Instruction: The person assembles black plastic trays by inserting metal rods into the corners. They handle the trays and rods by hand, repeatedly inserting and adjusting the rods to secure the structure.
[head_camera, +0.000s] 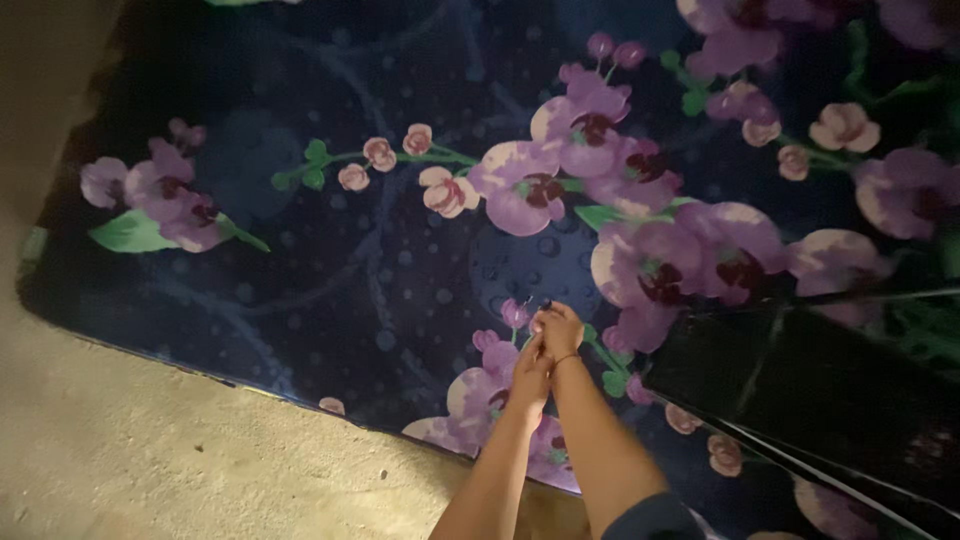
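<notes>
Fingertips are pressed together over something tiny and dark (546, 303), pinched at the top of the right hand (560, 330); what it is cannot be told in this dim light. The right fingers are curled in around it, grasping. The left hand (530, 372) is laid against the right one from below, fingers stretched up along it; whether anything is gripped there cannot be told. Both hands are held out above a dark blue cloth (330, 250) printed with purple flowers (590, 130), spread over a pale floor (130, 440).

For fine work like this, a better result would be had with the hands kept close together and steady, and the small piece held by the tips only, so it can be seen.

A glossy black slab (820, 390) is cut off at the right edge, its kind unclear. The forearms are cropped at the bottom, and the cloth's far corners are lost in shadow.
</notes>
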